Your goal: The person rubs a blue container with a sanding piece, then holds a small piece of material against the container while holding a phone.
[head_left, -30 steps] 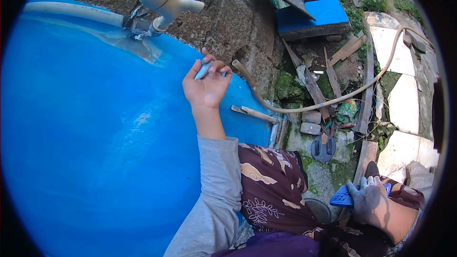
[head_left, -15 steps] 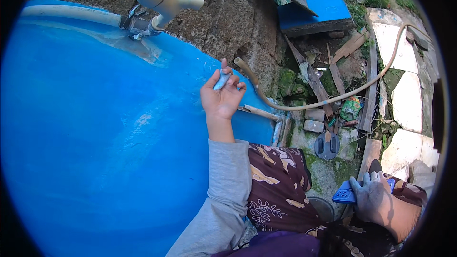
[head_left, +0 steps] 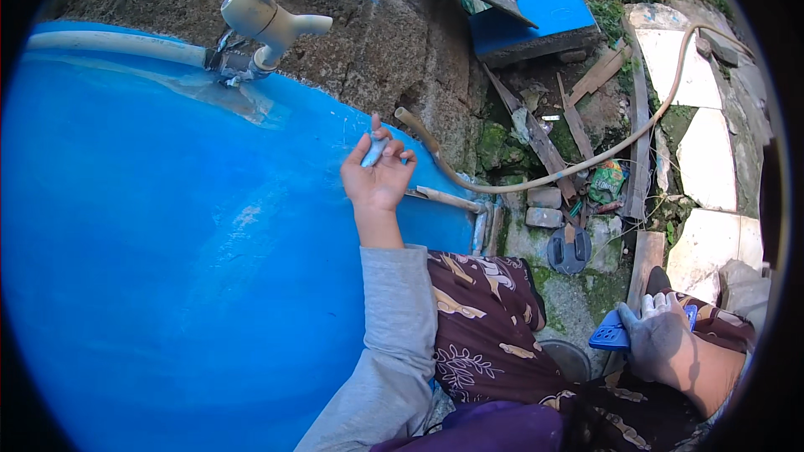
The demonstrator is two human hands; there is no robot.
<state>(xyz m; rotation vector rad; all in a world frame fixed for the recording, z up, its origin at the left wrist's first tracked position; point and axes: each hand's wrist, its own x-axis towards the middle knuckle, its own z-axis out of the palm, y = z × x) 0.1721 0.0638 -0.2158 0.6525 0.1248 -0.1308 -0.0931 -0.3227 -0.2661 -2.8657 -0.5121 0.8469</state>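
My left hand [head_left: 378,177], in a grey sleeve, is palm up over the blue-painted surface [head_left: 167,243]. Its fingers curl around a small, smooth, light-blue oblong piece [head_left: 374,151], whose kind I cannot make out. At the lower right my right hand [head_left: 657,339], its skin dusted grey, grips a blue plastic piece with holes [head_left: 610,332]. The hand covers the middle of that piece; a bit of it shows on the far side. My dark patterned trousers [head_left: 477,326] lie between the two hands.
A pale tap [head_left: 270,21] and pipe [head_left: 117,45] run along the far blue edge. A tan hose [head_left: 536,187] curves across the rubble. Wooden planks [head_left: 599,75], small blocks [head_left: 544,218], a round grey lid [head_left: 569,251] and pale slabs [head_left: 708,155] lie at the right.
The view has turned slightly, shifting the surroundings. My left hand keeps its hold on the light-blue piece. My right hand has tilted a little with the blue plastic piece still in it.
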